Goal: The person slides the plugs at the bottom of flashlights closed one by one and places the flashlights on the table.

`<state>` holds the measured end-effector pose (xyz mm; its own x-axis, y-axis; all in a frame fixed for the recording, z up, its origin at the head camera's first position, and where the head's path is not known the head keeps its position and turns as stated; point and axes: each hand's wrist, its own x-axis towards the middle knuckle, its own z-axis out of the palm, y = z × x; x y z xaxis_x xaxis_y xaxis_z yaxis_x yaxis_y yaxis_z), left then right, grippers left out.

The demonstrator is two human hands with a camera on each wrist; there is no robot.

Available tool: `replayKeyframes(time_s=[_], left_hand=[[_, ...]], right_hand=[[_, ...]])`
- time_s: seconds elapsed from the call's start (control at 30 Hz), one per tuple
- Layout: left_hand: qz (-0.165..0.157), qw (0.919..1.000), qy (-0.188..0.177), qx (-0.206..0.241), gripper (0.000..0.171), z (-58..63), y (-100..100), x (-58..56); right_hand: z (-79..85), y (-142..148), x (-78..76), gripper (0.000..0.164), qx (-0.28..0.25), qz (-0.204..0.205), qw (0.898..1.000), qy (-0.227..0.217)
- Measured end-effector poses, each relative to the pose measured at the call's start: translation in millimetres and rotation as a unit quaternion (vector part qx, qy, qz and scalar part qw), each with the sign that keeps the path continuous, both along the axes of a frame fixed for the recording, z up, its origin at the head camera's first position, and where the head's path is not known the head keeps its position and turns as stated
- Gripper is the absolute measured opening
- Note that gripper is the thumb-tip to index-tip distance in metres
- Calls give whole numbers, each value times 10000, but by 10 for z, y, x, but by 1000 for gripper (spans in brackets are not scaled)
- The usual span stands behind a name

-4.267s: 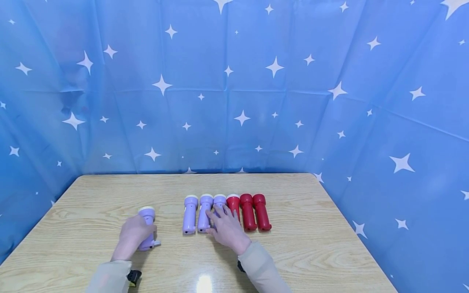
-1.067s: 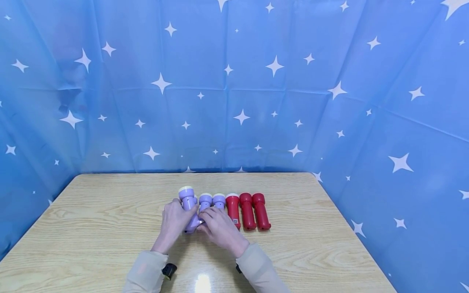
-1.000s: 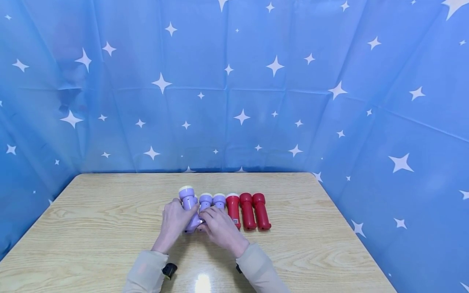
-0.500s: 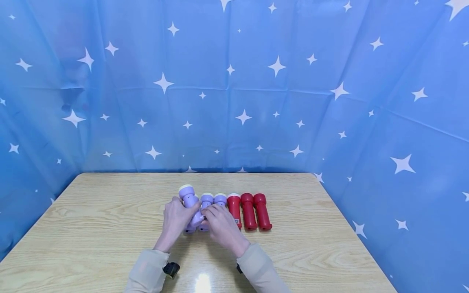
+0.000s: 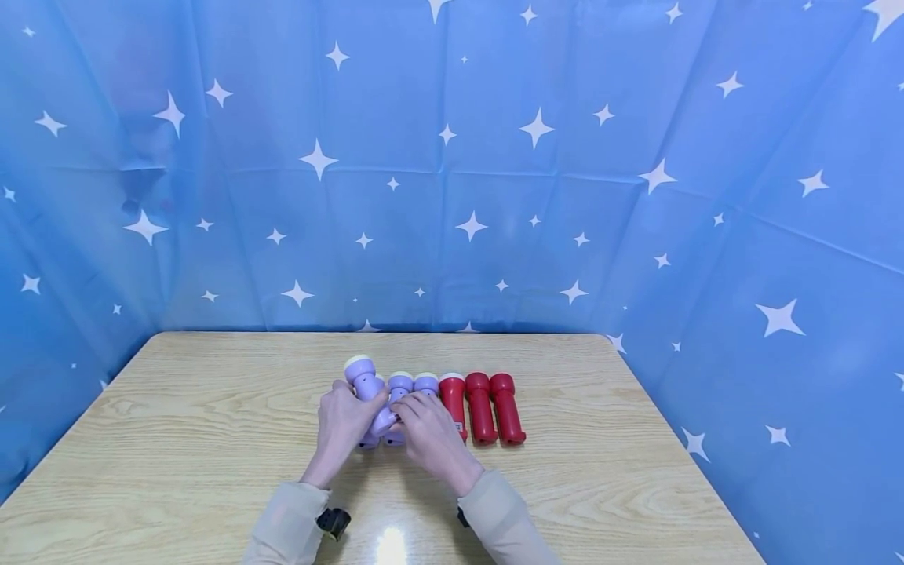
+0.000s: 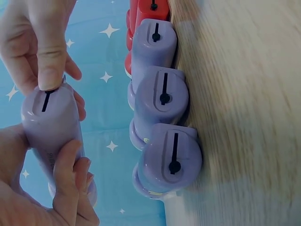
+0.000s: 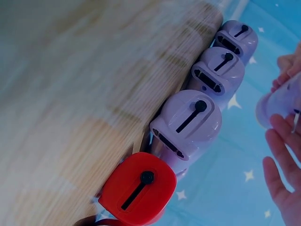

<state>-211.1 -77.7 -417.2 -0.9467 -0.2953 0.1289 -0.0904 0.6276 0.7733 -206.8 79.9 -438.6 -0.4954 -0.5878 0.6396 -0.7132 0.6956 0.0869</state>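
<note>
My left hand [image 5: 339, 422] grips a purple flashlight [image 5: 366, 384] above the left end of a row, its pale-rimmed head tilted up and away. My right hand [image 5: 429, 433] is at its tail; in the left wrist view a fingertip [image 6: 49, 77] presses beside the black slot while other fingers reach behind. A thin metal prong [image 7: 295, 122] shows at that end in the right wrist view. Beneath lie three more purple flashlights [image 6: 171, 155], tails toward me, partly covered by the hands in the head view.
The row continues right with a red flashlight with a white rim [image 5: 453, 396] and two all-red ones [image 5: 482, 408], standing close side by side on the wooden table [image 5: 212, 424]. A blue star-print curtain [image 5: 395, 141] hangs behind and along the sides.
My left hand has carried the purple flashlight rightward to the row, and my right hand has moved from the row to its tail. In the last second the tail rose slightly.
</note>
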Motion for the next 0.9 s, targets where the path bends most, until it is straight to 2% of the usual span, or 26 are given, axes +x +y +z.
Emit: replayKeyframes(time_s=[0.57, 0.9], left_hand=[[39, 9998, 183, -92, 48, 15, 33, -8], [40, 9998, 194, -46, 49, 14, 45, -16]], right_hand=[[-5, 1, -23, 26, -282, 144, 9990, 308], [-12, -3, -26, 24, -307, 87, 9990, 310]])
